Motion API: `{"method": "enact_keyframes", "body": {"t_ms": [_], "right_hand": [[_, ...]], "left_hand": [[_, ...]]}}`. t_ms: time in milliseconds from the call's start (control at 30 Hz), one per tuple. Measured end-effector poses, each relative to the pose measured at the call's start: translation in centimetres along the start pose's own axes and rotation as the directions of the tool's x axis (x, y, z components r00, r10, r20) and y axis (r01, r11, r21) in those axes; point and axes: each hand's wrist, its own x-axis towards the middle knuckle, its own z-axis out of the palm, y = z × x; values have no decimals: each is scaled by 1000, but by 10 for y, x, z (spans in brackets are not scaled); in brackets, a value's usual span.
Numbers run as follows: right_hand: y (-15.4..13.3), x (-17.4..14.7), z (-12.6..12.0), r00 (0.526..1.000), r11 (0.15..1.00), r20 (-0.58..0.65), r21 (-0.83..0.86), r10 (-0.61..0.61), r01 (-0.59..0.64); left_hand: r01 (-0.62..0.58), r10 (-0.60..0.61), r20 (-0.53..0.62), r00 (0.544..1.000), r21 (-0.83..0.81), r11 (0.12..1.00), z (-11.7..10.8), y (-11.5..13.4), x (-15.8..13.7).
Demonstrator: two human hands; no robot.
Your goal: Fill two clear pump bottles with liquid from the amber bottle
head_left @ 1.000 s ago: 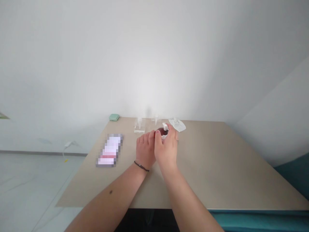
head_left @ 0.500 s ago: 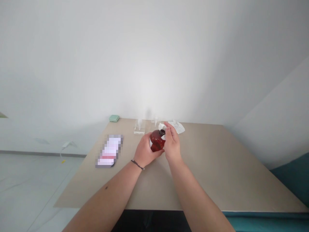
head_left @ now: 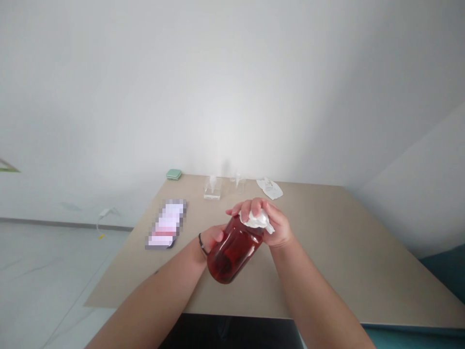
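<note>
A dark red, see-through bottle (head_left: 235,249) is held tilted above the table, its base towards me at the lower left. My left hand (head_left: 213,237) grips its left side, with the thumb showing and the other fingers hidden behind it. Across the bottle's upper end lies my right hand (head_left: 269,218), fingers curled over a crumpled white tissue (head_left: 257,219) that is pressed to the surface. The hand and tissue cover the bottle's neck.
On the table (head_left: 327,261), a phone (head_left: 167,225) with a blurred screen lies at left. Along the back are a green case (head_left: 174,174), a clear box with a nozzle-like piece (head_left: 212,189), another clear piece (head_left: 238,183) and a second crumpled tissue (head_left: 270,188).
The bottle has come closer to me and tipped, so its base now faces me and its mouth is out of sight. My right hand has moved over its upper end with the tissue.
</note>
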Motion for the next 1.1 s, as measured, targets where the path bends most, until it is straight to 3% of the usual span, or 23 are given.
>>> {"method": "enact_keyframes", "body": {"t_ms": [100,167,233,300,367,433,500,567,700,767,800,900,1000,1100], "right_hand": [[1,-4,4,999,999,-33,-36,-24,23],[2,-7,4,981,995,-191,-99,-25,6],[4,-10,1,917,984,-397,-171,-25,-48],[8,-13,-3,820,964,-571,-240,-45,-114],[12,-15,-6,726,936,-680,-313,-101,-163],[16,-16,-8,663,906,-733,-373,-155,-201],[18,-14,-9,634,890,-753,-397,-177,-223],[18,-10,-14,624,899,-761,-385,-180,-210],[4,-2,-57,584,889,-760,-436,-284,-136],[-10,-6,-94,543,776,-745,-582,-387,-244],[-18,-10,-113,516,659,-731,-659,-447,-362],[-42,-35,-163,493,474,-717,-696,-493,-539],[-57,-61,-196,484,374,-728,-673,-485,-638],[-61,-74,-211,489,330,-745,-650,-454,-684]], "left_hand": [[25,-25,-5,1000,-34,999,0,-2,0],[-32,32,-66,997,-3,999,5,1,2],[-103,123,-161,979,127,987,11,5,6],[-130,217,-231,948,339,932,19,9,11],[-80,340,-310,888,624,778,25,9,15],[55,491,-354,796,850,523,31,8,17],[181,600,-338,725,934,307,34,5,17],[202,640,-305,706,952,230,34,3,17],[61,623,-274,733,938,340,29,1,14],[-7,615,-269,741,913,409,24,2,13],[-27,616,-273,739,902,431,23,2,12],[-32,629,-301,717,887,461,19,3,12],[-17,639,-333,693,879,477,18,3,14],[-22,641,-340,688,873,487,18,3,16]]}}
